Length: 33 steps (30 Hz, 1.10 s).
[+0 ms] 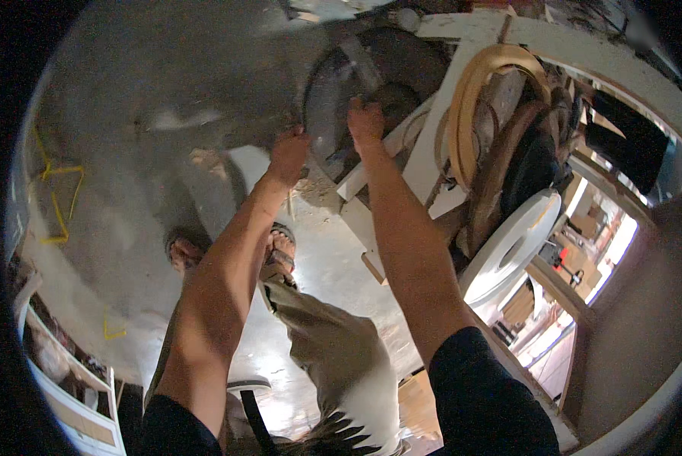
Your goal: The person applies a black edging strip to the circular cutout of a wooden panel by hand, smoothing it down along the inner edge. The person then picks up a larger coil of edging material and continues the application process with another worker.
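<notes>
Both my bare arms reach forward and down over a concrete floor (pixel 128 114). My left hand (pixel 289 152) has its fingers curled on the lower edge of a round grey panel (pixel 327 99), which leans against stacked timber. My right hand (pixel 365 121) grips the same panel on its right side, beside a white board (pixel 425 144). The picture is blurred there, so the fingers' exact hold is unclear. My sandalled feet (pixel 280 251) stand just below the hands.
Curved wooden hoops (pixel 470 99) and dark bent strips lean at the right. A white round disc with cut-outs (pixel 508 243) stands below them. Yellow marks (pixel 60 197) line the floor at the left. White shelving (pixel 67 395) sits at the lower left and a doorway opens at the right.
</notes>
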Motion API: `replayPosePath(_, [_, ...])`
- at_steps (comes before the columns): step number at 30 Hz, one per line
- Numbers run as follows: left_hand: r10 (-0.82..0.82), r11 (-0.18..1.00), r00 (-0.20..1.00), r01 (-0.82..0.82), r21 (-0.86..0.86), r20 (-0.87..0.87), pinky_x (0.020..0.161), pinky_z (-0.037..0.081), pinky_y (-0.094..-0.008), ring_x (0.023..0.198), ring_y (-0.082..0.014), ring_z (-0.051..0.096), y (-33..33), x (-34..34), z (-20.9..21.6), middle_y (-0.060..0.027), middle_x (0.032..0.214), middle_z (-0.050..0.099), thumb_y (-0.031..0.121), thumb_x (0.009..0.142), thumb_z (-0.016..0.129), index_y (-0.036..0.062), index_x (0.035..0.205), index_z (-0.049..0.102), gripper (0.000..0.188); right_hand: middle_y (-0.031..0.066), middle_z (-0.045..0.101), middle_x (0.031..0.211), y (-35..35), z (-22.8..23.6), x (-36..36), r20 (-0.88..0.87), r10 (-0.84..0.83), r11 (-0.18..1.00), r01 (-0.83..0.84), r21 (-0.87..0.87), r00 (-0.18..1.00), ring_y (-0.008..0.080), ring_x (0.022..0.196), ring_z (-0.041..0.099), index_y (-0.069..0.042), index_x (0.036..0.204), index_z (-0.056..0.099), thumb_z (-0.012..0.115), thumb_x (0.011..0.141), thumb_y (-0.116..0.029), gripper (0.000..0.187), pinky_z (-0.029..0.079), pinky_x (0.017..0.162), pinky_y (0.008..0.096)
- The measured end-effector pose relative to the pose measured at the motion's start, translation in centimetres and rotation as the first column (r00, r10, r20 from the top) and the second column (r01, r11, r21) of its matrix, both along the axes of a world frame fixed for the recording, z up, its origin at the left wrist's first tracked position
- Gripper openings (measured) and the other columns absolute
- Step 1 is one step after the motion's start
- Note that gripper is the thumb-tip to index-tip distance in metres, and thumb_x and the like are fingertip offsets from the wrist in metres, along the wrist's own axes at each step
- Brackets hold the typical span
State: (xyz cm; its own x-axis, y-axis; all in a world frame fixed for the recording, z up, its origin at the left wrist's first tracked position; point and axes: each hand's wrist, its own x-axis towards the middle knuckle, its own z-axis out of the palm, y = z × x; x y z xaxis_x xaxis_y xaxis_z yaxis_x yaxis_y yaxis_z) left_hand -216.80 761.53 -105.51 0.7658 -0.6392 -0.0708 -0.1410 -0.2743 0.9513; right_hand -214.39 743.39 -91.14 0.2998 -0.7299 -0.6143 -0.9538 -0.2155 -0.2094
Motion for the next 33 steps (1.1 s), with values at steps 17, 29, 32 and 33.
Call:
replayPosePath(17, [0.235, 0.956, 0.819, -0.097, 0.277, -0.524, 0.079, 0.049, -0.0395, 0.094, -0.0289, 0.063, -9.0, 5.8, 15.8, -0.0192, 0.108, 0.065, 0.016, 0.096, 0.045, -0.0004, 0.116, 0.060, 0.030, 0.0248, 0.051, 0.131, -3.8, 0.3, -1.4, -0.013, -0.194, 0.972, 0.194, 0.135, 0.981, 0.0383, 0.121, 0.051, 0.005, 0.130, 0.050, 0.044, 0.096, -0.050, 0.065, 0.041, 0.098, 0.0469])
replayPosePath(29, [-0.053, 0.603, 0.997, -0.015, 0.798, 0.059, 0.068, 0.053, -0.0421, 0.084, -0.0332, 0.066, 4.1, 8.8, 5.5, -0.0127, 0.082, 0.069, 0.008, 0.086, 0.051, 0.0031, 0.074, 0.068, 0.021, 0.0311, 0.060, 0.112, 5.2, -0.7, 4.5, 0.135, 0.126, 0.991, -0.130, 0.016, 0.983, 0.0467, 0.106, 0.057, 0.007, 0.104, 0.062, 0.045, 0.095, -0.048, 0.059, 0.043, 0.090, 0.0521])
replayPosePath(32, [0.381, 0.755, 0.854, -0.066, 0.652, -0.355, 0.071, 0.051, -0.0458, 0.085, -0.0322, 0.065, 9.9, 11.7, 7.1, -0.0119, 0.088, 0.066, 0.015, 0.089, 0.053, 0.0038, 0.087, 0.063, 0.015, 0.0292, 0.060, 0.113, 9.9, 0.8, 7.4, 0.185, 0.151, 0.980, -0.172, 0.103, 0.971, 0.0480, 0.107, 0.056, 0.006, 0.105, 0.063, 0.038, 0.097, -0.051, 0.063, 0.041, 0.093, 0.0530])
replayPosePath(33, [0.506, 0.822, 0.662, -0.178, 0.540, -0.553, 0.073, 0.051, -0.0471, 0.085, -0.0318, 0.064, 11.1, 12.3, 8.3, -0.0116, 0.090, 0.065, 0.018, 0.090, 0.054, 0.0040, 0.091, 0.061, 0.016, 0.0290, 0.060, 0.114, 10.9, 0.8, 8.1, 0.179, 0.157, 0.979, -0.176, 0.098, 0.971, 0.0484, 0.108, 0.055, 0.006, 0.106, 0.063, 0.036, 0.097, -0.052, 0.065, 0.040, 0.094, 0.0530])
